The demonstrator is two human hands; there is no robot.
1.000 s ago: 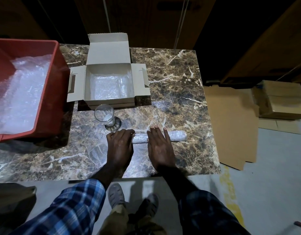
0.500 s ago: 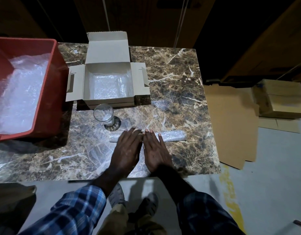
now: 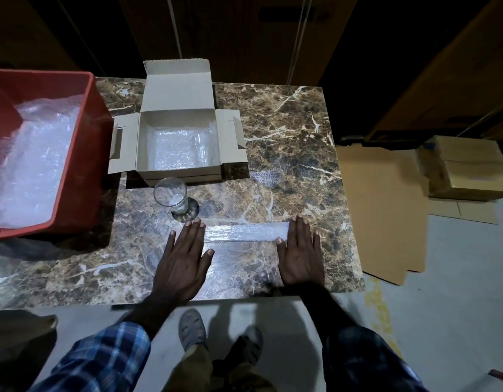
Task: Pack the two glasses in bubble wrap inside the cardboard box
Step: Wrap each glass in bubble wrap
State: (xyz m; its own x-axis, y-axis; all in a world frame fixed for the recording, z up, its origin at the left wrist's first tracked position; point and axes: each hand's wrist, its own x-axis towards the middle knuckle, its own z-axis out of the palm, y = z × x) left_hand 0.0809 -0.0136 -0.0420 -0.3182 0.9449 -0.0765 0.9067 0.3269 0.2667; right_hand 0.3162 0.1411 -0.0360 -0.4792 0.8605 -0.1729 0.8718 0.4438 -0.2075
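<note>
A sheet of bubble wrap (image 3: 244, 232) lies on the marble table (image 3: 287, 154), its far part still rolled. My left hand (image 3: 183, 258) presses flat on its left end and my right hand (image 3: 300, 254) presses flat on its right end, fingers straight. A clear glass (image 3: 171, 195) stands upright just beyond my left fingertips. Behind it sits the open cardboard box (image 3: 178, 145), lined with bubble wrap, with a second clear glass (image 3: 203, 148) lying inside at the right.
A red crate (image 3: 83, 154) holding bubble wrap fills the table's left side. Flat cardboard (image 3: 383, 210) and stacked boxes (image 3: 465, 168) lie on the floor to the right. My feet show below the table's near edge.
My hands, side by side on the roll's middle, have slid apart to its two ends. The roll has partly unrolled towards me and flattened.
</note>
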